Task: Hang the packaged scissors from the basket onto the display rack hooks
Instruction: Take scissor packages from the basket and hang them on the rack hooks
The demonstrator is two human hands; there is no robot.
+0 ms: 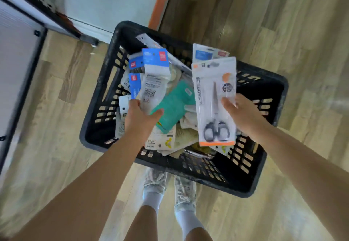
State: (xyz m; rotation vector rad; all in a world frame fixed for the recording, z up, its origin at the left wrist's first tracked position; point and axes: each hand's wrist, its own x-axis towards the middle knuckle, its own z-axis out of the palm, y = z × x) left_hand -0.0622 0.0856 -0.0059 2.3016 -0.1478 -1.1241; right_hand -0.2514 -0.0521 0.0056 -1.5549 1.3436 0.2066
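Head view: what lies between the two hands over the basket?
In the head view, a teal packet lies between the left hand and the scissors pack held by the right hand, on the pile inside the black basket.

One basket (105, 97), two hands.

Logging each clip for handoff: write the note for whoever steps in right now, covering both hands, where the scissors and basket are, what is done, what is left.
Right hand holds a scissors pack by its edge, lifted above the black basket on the wood floor.
Left hand grips a white pack with a blue header over the pile in the basket.
Another similar pack shows behind the held scissors.
No rack hooks in view, so nothing can be counted as hung.
Left: carry the held scissors to the hooks and hang them, then sort out any remaining scissors.
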